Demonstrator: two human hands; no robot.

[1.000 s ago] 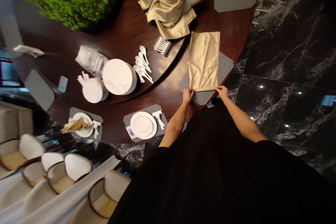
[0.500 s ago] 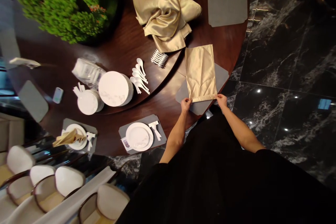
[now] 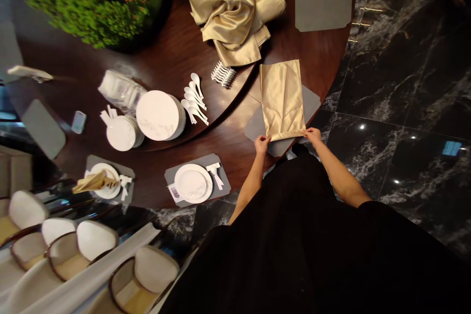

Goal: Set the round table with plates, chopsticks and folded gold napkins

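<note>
A gold satin napkin (image 3: 282, 93) lies spread over a grey placemat (image 3: 312, 100) at the table's edge, its near edge folded into a narrow band. My left hand (image 3: 261, 143) pinches the left end of that band. At the right end, my right hand (image 3: 312, 135) grips the other corner between thumb and fingers. Beyond it, a heap of gold napkins (image 3: 235, 14) rests on the raised turntable. White chopstick rests (image 3: 222, 74) stand in a row just below the heap, beside several white spoons (image 3: 195, 98).
Stacked large plates (image 3: 159, 115) and small plates (image 3: 121, 133) stand on the turntable near a green plant (image 3: 91, 2). A set place with plates (image 3: 193, 184) lies to the left, and another holds a folded napkin (image 3: 96, 181). Chairs (image 3: 154, 267) line the lower left.
The view has shifted slightly, so most table items sit higher in it. The napkin's near band looks slightly narrower or more rolled; both hands keep their hold on its ends.
</note>
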